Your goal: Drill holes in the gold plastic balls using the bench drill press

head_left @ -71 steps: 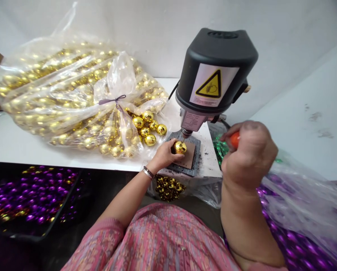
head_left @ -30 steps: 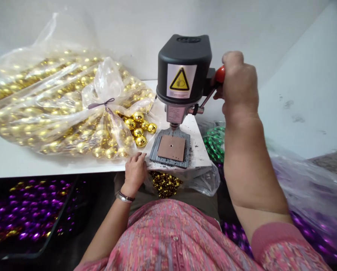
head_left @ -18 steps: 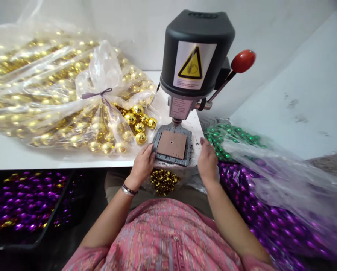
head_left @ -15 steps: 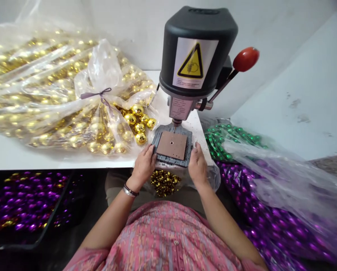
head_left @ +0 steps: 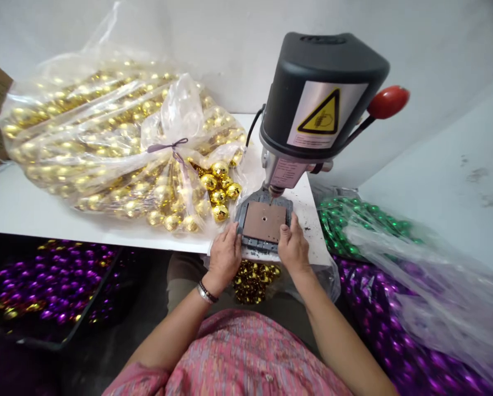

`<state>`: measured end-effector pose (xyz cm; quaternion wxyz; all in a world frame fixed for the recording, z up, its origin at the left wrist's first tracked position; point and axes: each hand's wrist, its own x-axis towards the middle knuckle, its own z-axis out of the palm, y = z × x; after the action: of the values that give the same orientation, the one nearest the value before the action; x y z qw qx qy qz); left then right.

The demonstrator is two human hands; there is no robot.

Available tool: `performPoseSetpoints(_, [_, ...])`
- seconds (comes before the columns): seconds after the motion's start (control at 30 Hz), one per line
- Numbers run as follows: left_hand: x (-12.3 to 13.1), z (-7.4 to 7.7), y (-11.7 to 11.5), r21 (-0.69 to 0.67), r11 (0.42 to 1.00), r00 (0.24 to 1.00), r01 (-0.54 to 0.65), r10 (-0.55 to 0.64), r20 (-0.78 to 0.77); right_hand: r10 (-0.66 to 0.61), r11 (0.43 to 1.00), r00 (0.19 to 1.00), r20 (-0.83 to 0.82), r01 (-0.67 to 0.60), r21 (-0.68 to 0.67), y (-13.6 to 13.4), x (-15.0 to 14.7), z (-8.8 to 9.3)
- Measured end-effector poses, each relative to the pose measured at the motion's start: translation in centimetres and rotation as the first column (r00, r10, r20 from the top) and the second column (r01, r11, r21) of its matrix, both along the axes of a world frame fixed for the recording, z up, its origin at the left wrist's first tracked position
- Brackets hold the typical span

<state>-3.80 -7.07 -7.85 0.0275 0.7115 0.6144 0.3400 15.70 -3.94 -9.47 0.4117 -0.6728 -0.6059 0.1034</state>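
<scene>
Just then, our right hand (head_left: 295, 248) had left the red lever knob (head_left: 389, 102) and joined our left hand (head_left: 225, 254) at the grey base (head_left: 257, 243) of the drill press (head_left: 333, 58), each closed narrowly on one side edge. The brown board (head_left: 255, 224) lay on that base, its hole (head_left: 264, 219) showing, and the loose gold balls (head_left: 218, 197) lay by the tied plastic bag (head_left: 182, 104), so the lever work seemed paused.

Grey base (head_left: 257, 243) set flat at the right end of the white table (head_left: 19, 203), brown board (head_left: 264, 228) laid on it, pierced near the middle, black drill (head_left: 316, 104) mounted above, red-knobbed lever (head_left: 384, 104) tilted up to the right.
</scene>
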Motion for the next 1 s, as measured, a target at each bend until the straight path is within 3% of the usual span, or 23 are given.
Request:
performPoseSetpoints(0.17, [-0.9, -0.1, 0.6, -0.029, 0.999, 0.996, 0.035, -0.033, 0.078, 0.017, 1.000, 0.999, 0.029, -0.017, 0.013, 1.3, 0.3, -0.1])
performPoseSetpoints(0.33, [-3.7, 2.7, 2.9, 0.000, 0.996, 0.995, -0.087, 0.087, 0.041, 0.042, 0.998, 0.999, 0.019, -0.043, 0.042, 1.2, 0.4, -0.1])
performPoseSetpoints(0.47, [-5.6, 4.8, 4.7, -0.177, 0.984, 0.995, -0.016, -0.003, -0.103, 0.057, 0.997, 0.998, 0.002, -0.057, 0.044, 0.9, 0.5, 0.1])
performPoseSetpoints(0.57, [-5.9, 5.2, 5.5, -0.301, 0.954, 0.986, 0.003, -0.052, -0.156, 0.059, 0.997, 0.998, -0.007, -0.059, 0.045, 0.8, 0.5, 0.3])
performPoseSetpoints(0.67, [-5.8, 5.1, 5.7, -0.307, 0.952, 0.997, -0.011, -0.015, -0.081, 0.055, 0.997, 0.998, -0.021, -0.053, 0.054, 0.9, 0.5, 0.3])
performPoseSetpoints(0.77, [-5.9, 5.5, 4.9, -0.287, 0.958, 0.983, 0.017, 0.036, 0.177, 0.052, 0.997, 0.998, -0.040, -0.049, 0.063, 0.9, 0.5, 0.3])
performPoseSetpoints(0.83, [-5.9, 6.1, 3.7, -0.317, 0.941, 0.871, 0.116, 0.057, 0.487, 0.052, 0.997, 0.998, -0.048, -0.048, 0.065, 1.0, 0.5, 0.3])
performPoseSetpoints(0.87, [-5.8, 6.4, 3.0, -0.334, 0.917, 0.748, 0.217, 0.063, 0.660, 0.052, 0.997, 0.997, -0.049, -0.048, 0.064, 1.0, 0.5, 0.3])
performPoseSetpoints(0.93, [-5.4, 7.0, 1.7, -0.290, 0.844, 0.403, 0.451, 0.097, 0.910, 0.053, 0.997, 0.998, -0.046, -0.050, 0.062, 1.0, 0.5, 0.4])
performPoseSetpoints(1.0, [-4.8, 7.5, 0.9, -0.176, 0.782, 0.100, 0.598, 0.144, 0.984, 0.058, 0.997, 0.998, -0.035, -0.055, 0.061, 1.0, 0.5, 0.4])
